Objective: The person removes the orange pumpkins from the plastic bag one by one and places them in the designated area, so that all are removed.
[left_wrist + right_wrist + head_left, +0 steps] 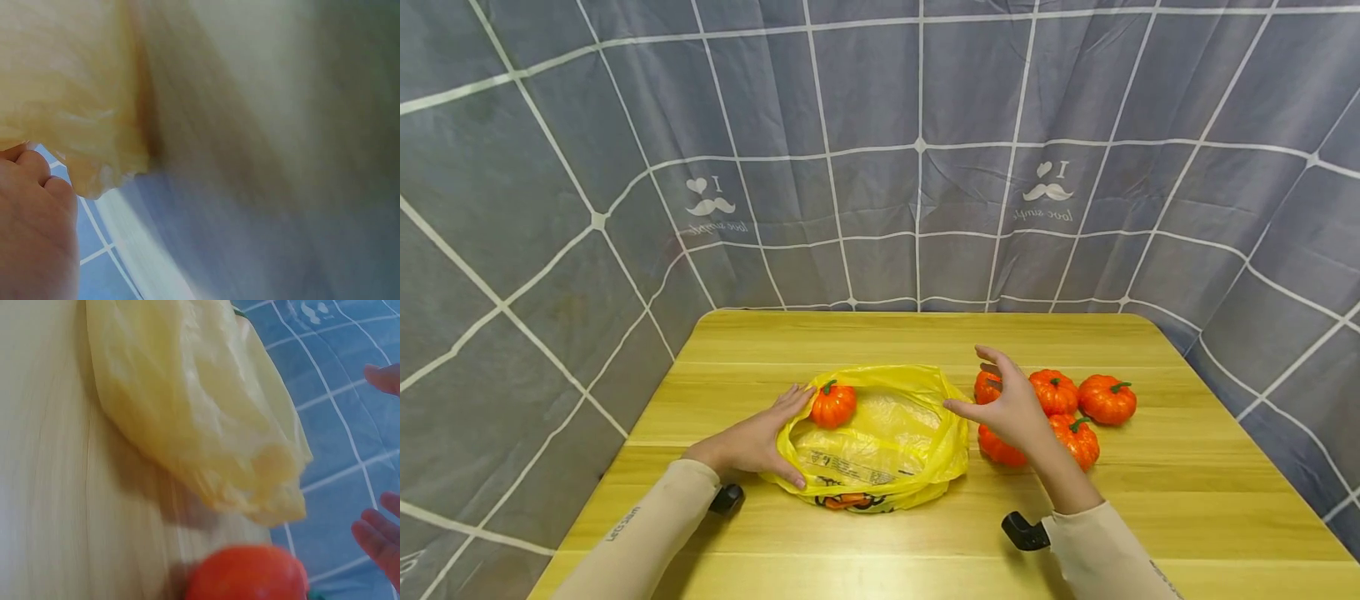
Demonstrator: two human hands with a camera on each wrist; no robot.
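A yellow plastic bag [940, 479] sits with its mouth spread upward in the head view. One small orange pumpkin [833, 405] is inside the rim at its left. My left hand [760, 437] rests against the bag's left rim, thumb toward the front and fingers toward the back, spread apart. In the left wrist view its fingers [57, 190] are beside the bag's yellow film [75, 119]. At the right, my right hand [1009, 408] is over the pumpkin group, thumb and fingers spread with nothing between them; the thumb tip is near the bag's right rim.
Several orange pumpkins [1107, 400] with green stems are grouped to the right of the bag, some partly behind the right hand. Everything stands on a wooden table [925, 554]. A grey curtain [880, 200] with white lines surrounds its back and sides.
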